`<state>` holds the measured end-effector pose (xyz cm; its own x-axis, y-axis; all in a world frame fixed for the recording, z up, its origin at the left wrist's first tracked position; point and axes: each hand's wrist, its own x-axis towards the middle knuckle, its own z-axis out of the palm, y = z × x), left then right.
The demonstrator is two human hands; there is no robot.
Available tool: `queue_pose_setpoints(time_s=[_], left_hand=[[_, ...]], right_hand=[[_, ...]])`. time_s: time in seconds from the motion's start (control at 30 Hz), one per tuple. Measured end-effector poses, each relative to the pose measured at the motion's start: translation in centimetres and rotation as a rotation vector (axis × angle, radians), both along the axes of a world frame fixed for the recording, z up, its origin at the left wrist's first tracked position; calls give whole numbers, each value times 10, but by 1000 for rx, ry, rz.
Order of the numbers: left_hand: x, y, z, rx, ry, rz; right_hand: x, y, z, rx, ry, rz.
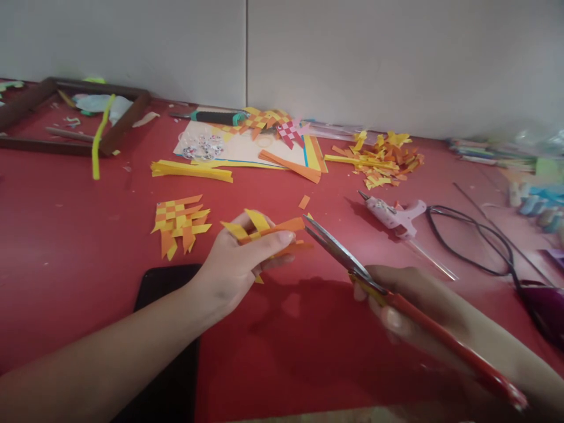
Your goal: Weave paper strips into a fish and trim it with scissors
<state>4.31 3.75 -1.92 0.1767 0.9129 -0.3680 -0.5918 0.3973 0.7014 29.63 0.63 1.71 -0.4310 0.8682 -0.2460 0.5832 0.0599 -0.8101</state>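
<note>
My left hand (238, 255) pinches a woven paper fish (255, 235) of orange and yellow strips, its loose strip ends pointing right. The palm and fingers hide part of it. In my right hand (405, 294) is a pair of scissors (343, 255) with a red handle. The blades are a little apart, and their tips lie close to the end of an orange strip on the fish. A small orange paper scrap (304, 202) rests on the table just beyond. Left of my left hand lies another woven orange and yellow fish (180, 220).
A pink glue gun (392, 214) with a black cord (473, 235) lies at right. Behind are yellow strips (191, 170), orange strips (291, 166) and a heap of cuttings (388, 158). A brown frame (127, 120) sits back left; a black flat object (163, 364) lies under my left forearm.
</note>
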Motion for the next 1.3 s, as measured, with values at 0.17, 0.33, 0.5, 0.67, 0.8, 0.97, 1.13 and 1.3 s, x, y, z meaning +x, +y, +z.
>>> queue_pose_setpoints(time_s=[0.17, 0.33, 0.5, 0.67, 0.8, 0.97, 1.13, 1.3], left_hand=[[0, -1, -4, 63, 61, -16], [-1, 0, -5, 61, 75, -54], [-1, -1, -5, 89, 97, -61], [0, -2, -6, 126, 157, -39], [0, -3, -6, 159, 183, -54], [-1, -2, -5, 183, 149, -77], [0, -2, -6, 178, 122, -70], [0, -2, -6, 186, 118, -69]], right_hand=[[-3, -1, -4, -43, -4, 16], [-6, -2, -4, 5, -27, 8], [-12, -3, -4, 9, -42, 31], [-13, -2, -5, 16, -40, 38], [-14, -2, -5, -8, -43, 49], [-16, -2, -3, 3, -58, 38], [-16, -1, -4, 2, -57, 56], [-13, -2, -8, -64, -55, 75]])
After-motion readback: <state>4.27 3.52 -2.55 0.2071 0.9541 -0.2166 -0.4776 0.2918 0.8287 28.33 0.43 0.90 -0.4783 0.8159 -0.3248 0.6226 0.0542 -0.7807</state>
